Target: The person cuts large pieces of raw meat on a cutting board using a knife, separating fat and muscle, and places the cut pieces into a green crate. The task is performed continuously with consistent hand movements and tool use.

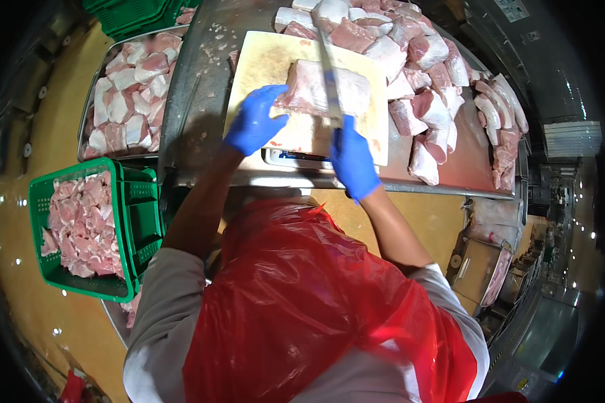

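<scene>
A pale slab of pork [300, 87] lies across the cream cutting board [247, 62]. My left hand [255, 119], in a blue glove, is at the slab's left end, fingers bent but apart from the thumb. My right hand [353, 158], also gloved, grips the handle of a long knife [326, 67]. Its blade, slightly blurred, points away from me over the right part of the slab. Under the board's near edge shows a white-framed device [275, 157], mostly hidden.
Many cut pork pieces [430, 107] cover the steel table [198, 60] behind and right of the board. Left are a metal tray of pork chunks [131, 94], a green crate of smaller pieces [122, 228] and more green crates [124, 13]. Bagged items [491, 221] sit lower right.
</scene>
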`<state>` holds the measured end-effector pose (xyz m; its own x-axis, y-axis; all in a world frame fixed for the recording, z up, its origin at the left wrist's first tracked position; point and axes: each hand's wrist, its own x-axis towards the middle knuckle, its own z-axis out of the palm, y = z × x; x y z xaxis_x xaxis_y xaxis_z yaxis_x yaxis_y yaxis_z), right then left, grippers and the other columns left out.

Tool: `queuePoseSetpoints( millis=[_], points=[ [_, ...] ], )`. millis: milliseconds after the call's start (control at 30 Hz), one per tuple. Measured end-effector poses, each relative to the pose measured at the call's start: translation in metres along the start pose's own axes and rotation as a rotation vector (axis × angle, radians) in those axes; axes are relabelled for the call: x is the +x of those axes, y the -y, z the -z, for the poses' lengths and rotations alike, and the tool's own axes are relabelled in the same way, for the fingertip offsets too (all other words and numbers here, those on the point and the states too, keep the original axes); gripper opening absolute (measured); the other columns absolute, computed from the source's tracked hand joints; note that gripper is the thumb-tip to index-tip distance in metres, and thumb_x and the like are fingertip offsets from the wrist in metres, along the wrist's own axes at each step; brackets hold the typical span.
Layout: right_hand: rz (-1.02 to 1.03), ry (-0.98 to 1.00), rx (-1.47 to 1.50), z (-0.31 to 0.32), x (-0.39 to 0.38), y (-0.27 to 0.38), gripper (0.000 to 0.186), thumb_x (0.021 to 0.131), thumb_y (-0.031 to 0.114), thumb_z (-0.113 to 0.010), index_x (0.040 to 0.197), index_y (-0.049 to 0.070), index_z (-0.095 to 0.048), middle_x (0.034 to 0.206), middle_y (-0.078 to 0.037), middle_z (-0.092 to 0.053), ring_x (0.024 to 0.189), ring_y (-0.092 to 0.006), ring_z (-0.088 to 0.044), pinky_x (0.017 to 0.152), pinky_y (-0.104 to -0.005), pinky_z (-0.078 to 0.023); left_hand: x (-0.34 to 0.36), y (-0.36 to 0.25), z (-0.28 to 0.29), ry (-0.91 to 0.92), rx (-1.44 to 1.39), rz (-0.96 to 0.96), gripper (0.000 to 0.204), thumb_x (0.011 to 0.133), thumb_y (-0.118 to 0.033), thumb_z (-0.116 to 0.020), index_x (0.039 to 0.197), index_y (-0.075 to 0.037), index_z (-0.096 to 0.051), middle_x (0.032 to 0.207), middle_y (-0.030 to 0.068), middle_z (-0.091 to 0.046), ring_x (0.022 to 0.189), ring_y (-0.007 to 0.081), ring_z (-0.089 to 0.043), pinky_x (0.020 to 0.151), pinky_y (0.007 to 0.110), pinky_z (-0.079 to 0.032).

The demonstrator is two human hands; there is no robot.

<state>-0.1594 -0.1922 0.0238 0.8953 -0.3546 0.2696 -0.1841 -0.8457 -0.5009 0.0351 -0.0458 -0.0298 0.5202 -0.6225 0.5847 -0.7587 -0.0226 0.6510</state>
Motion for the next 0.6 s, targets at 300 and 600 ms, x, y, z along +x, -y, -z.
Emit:
queuePoseSetpoints(
  millis=[300, 600],
  points=[
    [-0.159, 0.158, -0.194, -0.029, 0.064, 0.038, 0.021, 0.092, 0.006, -0.05, 0.109, -0.004, -0.042, 0.082, -0.031, -0.065, 0.077, -0.0466, -0.067, 0.067, -0.0541, -0.053, 0.022, -0.012, -0.028, 0.036, 0.219, 0.279, 0.017, 0.087, -0.022, -0.066, 0.081, -0.007, -0.065, 0.08, 0.021, -0.066, 0.074, 0.0422, -0.065, 0.066, 0.051, -0.052],
    [-0.213, 0.594, -0.506, 0.068, -0.077, 0.045, 0.024, 0.093, 0.005, -0.049, 0.115, -0.004, -0.043, 0.08, -0.03, -0.065, 0.073, -0.0463, -0.066, 0.065, -0.0541, -0.053, 0.007, -0.001, -0.006, -0.072, 0.147, 0.328, 0.012, 0.083, -0.017, -0.065, 0.084, -0.004, -0.066, 0.078, 0.02, -0.066, 0.07, 0.0378, -0.066, 0.065, 0.045, -0.053]
  ],
)
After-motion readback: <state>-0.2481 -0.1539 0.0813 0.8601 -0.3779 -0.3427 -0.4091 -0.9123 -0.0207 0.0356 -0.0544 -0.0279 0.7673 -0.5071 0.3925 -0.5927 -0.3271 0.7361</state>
